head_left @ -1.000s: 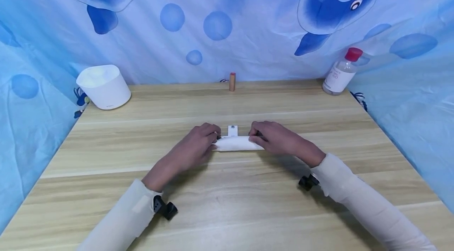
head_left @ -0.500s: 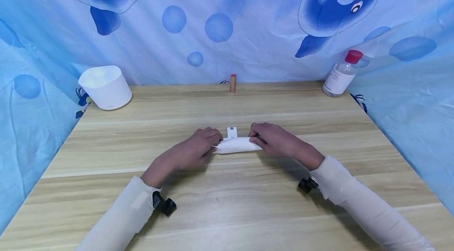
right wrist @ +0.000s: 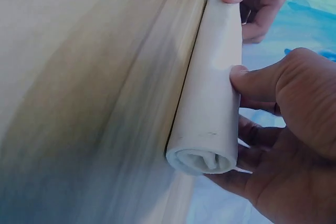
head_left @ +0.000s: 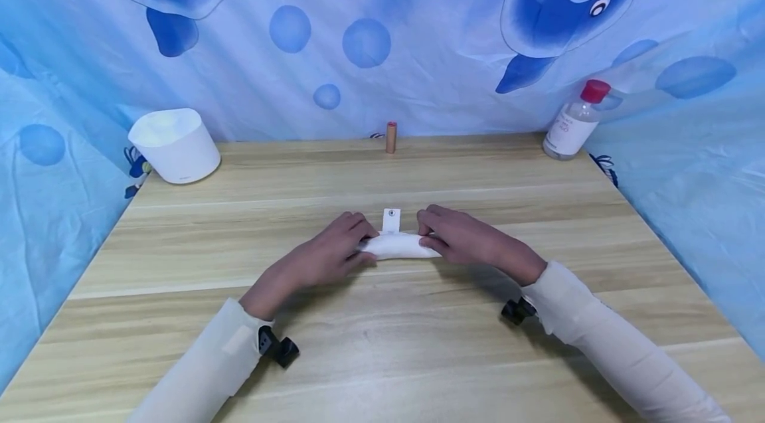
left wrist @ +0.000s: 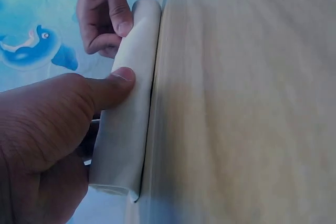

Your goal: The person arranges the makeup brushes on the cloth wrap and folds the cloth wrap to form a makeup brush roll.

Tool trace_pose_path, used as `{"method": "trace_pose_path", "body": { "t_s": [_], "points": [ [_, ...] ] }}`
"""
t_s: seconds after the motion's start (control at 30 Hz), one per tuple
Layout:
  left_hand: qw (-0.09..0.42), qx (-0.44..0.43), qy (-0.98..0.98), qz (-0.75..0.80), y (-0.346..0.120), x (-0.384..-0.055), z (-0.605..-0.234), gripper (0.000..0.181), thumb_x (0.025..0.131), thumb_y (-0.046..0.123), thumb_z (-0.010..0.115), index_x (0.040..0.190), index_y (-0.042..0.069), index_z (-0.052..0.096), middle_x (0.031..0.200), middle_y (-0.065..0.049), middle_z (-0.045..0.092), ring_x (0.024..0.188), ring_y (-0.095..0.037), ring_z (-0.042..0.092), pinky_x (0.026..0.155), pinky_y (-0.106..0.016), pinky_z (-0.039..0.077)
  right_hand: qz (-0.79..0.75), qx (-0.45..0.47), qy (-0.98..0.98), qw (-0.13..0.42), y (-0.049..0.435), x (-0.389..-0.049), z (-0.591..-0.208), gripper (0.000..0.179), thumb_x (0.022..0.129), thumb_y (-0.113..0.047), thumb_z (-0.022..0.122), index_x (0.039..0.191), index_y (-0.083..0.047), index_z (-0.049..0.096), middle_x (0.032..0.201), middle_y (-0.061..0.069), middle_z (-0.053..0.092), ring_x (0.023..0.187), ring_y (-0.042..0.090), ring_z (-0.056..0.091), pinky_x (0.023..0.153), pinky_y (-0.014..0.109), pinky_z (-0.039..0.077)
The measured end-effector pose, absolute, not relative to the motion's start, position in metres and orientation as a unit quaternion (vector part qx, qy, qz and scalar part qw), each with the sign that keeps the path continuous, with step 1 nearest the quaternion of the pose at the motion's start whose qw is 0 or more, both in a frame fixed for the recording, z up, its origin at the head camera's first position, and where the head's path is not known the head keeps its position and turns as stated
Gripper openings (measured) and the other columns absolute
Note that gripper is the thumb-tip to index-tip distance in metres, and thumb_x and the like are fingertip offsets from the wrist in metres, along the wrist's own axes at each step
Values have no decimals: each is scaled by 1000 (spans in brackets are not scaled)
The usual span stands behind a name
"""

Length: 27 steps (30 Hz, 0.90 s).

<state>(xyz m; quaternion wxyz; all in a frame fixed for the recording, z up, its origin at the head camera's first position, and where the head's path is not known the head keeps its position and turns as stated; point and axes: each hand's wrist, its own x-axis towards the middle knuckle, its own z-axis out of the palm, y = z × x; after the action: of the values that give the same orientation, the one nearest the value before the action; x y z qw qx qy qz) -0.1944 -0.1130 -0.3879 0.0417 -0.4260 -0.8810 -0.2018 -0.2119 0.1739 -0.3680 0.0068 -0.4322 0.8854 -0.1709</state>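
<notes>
A white sheet-like roll [head_left: 398, 246] lies crosswise on the wooden table, wound into a tube whose spiral end shows in the right wrist view. From its far side a short white tab [head_left: 391, 220] with a small round snap sticks out flat. My left hand [head_left: 335, 253] grips the left part, thumb on the near side and fingers over the far side. On the right part, my right hand [head_left: 463, 237] holds it between thumb and curled fingers. In the left wrist view both thumbs press the roll [left wrist: 128, 129]; most other fingertips are hidden behind it.
At the table's back left stands a white tapered container [head_left: 176, 147]. A small brown cylinder with a red top [head_left: 391, 137] is at the back middle. A clear bottle with a red cap [head_left: 574, 124] stands back right. A blue dolphin-print curtain [head_left: 418, 31] hangs behind the table [head_left: 382, 350].
My left fingers have shifted slightly right along the roll, and the thumb now stretches along its near side. The tab shows a little more. My right hand has hardly moved.
</notes>
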Motion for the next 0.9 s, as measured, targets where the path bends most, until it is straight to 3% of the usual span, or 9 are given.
{"method": "trace_pose_path", "body": {
  "t_s": [0.17,0.43,0.53,0.6,0.7,0.9],
  "points": [
    [58,-435,-881,-178,-111,-189,-386,32,96,30,70,112,3,63,127,-12,57,117,-27,46,99,-41,39,-159,-479,863,-24,171,-207,-367,20,96,-10,68,89,-13,50,84,-2,49,73,13,43,65,28,41],
    [97,-450,-880,-117,-106,-175,-380,32,90,28,78,103,5,60,107,-6,58,104,-24,50,88,-40,43,-117,-475,871,-45,170,-189,-365,20,95,-14,70,93,-15,51,92,-4,49,81,12,45,70,28,43],
    [112,-460,-876,-91,-104,-169,-378,32,87,24,80,101,4,59,105,-8,57,99,-24,49,86,-38,45,-135,-450,882,-31,167,-184,-362,16,97,-23,69,103,-17,56,96,-6,54,82,7,50,70,27,46],
    [123,-463,-875,-70,-102,-166,-378,31,87,21,80,102,3,60,106,-8,57,98,-24,49,85,-38,46,-157,-434,887,-27,163,-182,-360,23,100,-30,65,117,-17,57,102,-7,60,82,4,55,68,26,48],
    [133,-463,-875,-43,-99,-160,-376,29,87,19,79,104,2,62,108,-9,59,98,-24,50,84,-38,47,-173,-427,885,-57,153,-179,-357,28,102,-31,61,127,-18,56,104,-7,65,72,0,58,59,23,47],
    [145,-464,-873,-32,-98,-157,-376,25,89,21,77,103,4,64,109,-8,61,99,-23,51,81,-36,48,-161,-436,873,-149,142,-175,-362,7,96,-16,69,102,-20,66,86,-11,68,54,1,44,46,21,35]
  ]
}}
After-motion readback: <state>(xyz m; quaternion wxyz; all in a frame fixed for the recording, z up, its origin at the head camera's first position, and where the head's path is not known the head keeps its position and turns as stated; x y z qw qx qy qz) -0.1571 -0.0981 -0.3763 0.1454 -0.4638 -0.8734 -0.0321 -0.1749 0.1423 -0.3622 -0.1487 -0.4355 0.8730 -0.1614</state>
